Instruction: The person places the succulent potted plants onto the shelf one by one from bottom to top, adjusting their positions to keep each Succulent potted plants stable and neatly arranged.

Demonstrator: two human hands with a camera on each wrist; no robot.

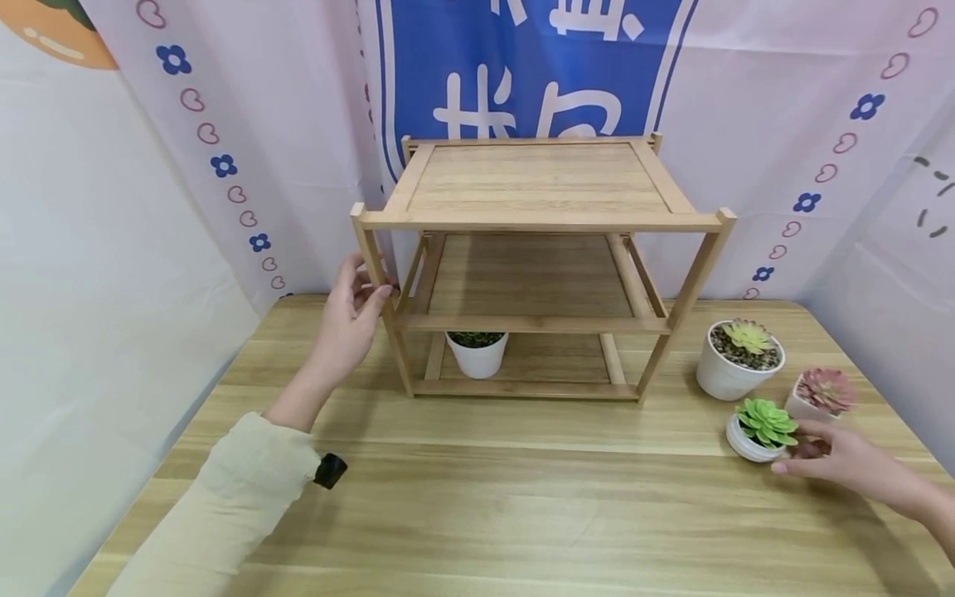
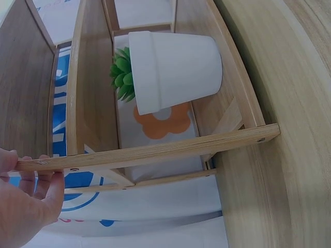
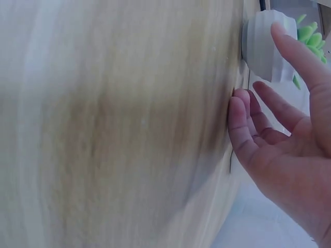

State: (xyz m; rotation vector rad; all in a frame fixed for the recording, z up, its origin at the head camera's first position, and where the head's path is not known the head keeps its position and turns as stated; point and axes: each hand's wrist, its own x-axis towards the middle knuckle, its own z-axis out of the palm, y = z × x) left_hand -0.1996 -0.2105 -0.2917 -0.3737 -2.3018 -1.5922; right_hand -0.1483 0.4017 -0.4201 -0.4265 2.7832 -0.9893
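A three-tier wooden shelf rack [image 1: 537, 220] stands at the back of the table. My left hand [image 1: 354, 311] holds its left front post, thumb on one side and fingers on the other; in the left wrist view the left hand [image 2: 28, 199] grips the same wood. On the bottom tier sits a white pot [image 2: 176, 70] with a green plant. At the right, my right hand [image 1: 843, 460] reaches to a small white pot with a bright green succulent [image 1: 766, 423]. Thumb and index finger of the right hand [image 3: 289, 139] are spread beside that pot; contact is unclear.
Behind the green succulent stand a larger white pot with a yellow-green succulent [image 1: 734, 365] and a pot with a reddish succulent [image 1: 824, 391]. A printed cloth [image 1: 761, 108] hangs behind the rack. The wood-grain table [image 1: 522, 506] extends toward me.
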